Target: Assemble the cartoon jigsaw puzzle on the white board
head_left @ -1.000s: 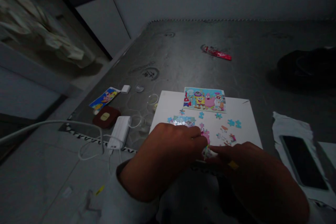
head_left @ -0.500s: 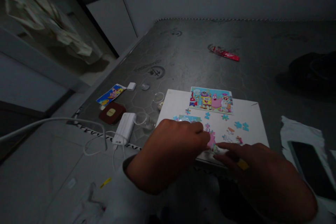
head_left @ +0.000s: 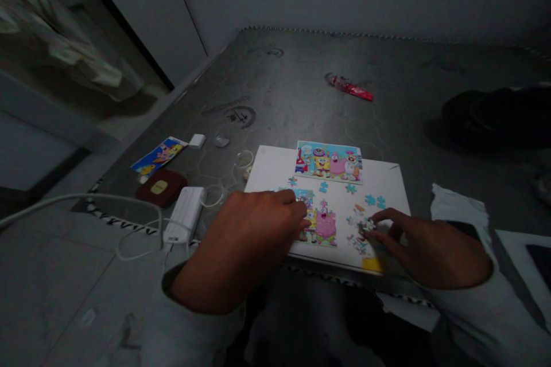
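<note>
We are resting our left hand (head_left: 253, 229) on the left edge of the partly joined colourful cartoon jigsaw (head_left: 321, 223), fingers loosely bent and holding nothing. Our right hand (head_left: 430, 249) is pinching a small loose puzzle piece (head_left: 365, 223) narrowly between thumb and forefinger, just right of the joined part. Both are lying on the flat white board (head_left: 275, 169). Beyond them, scattered blue pieces (head_left: 374, 200) and the printed cartoon guide picture (head_left: 329, 161) are sitting on that board, which is lying on the grey mattress (head_left: 301, 97).

I see the part-built cartoon puzzle (head_left: 321, 225) lying flat on the white board (head_left: 271, 169), with loose pieces (head_left: 373, 200) scattered beside it, seemingly face-up.
</note>
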Available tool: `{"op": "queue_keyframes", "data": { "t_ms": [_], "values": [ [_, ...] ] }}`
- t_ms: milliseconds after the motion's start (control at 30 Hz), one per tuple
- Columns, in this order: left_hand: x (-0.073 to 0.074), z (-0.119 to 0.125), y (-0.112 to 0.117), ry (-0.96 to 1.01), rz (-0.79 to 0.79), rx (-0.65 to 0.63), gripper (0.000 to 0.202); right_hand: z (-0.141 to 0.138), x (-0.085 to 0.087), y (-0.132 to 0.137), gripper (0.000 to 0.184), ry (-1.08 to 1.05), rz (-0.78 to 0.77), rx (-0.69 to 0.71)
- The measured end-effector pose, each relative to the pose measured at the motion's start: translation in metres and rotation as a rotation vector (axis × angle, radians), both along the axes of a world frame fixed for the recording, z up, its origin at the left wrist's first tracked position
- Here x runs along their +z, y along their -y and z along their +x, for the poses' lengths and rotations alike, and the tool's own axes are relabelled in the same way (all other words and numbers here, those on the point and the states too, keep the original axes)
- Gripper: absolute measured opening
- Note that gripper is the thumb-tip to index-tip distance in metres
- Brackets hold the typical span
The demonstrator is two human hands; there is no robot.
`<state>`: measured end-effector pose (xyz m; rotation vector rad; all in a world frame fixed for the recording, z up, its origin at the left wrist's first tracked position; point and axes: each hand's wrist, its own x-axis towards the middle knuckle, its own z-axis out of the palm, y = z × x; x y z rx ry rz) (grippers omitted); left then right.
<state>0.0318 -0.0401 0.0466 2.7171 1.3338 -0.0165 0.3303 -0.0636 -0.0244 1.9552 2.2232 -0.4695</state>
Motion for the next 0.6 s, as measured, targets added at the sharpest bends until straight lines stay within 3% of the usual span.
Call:
{"op": "queue_keyframes", "data": {
  "t_ms": [333,600],
  "values": [
    [-0.004,-0.002,-0.001,-0.006,-0.006,0.012,0.020,0.032,0.001,-0.006,0.035,0.005,-0.091,-0.115],
    [-0.004,-0.001,-0.002,-0.006,0.008,0.022,0.017,0.031,-0.002,-0.008,0.033,0.029,-0.089,-0.119]
  ]
}}
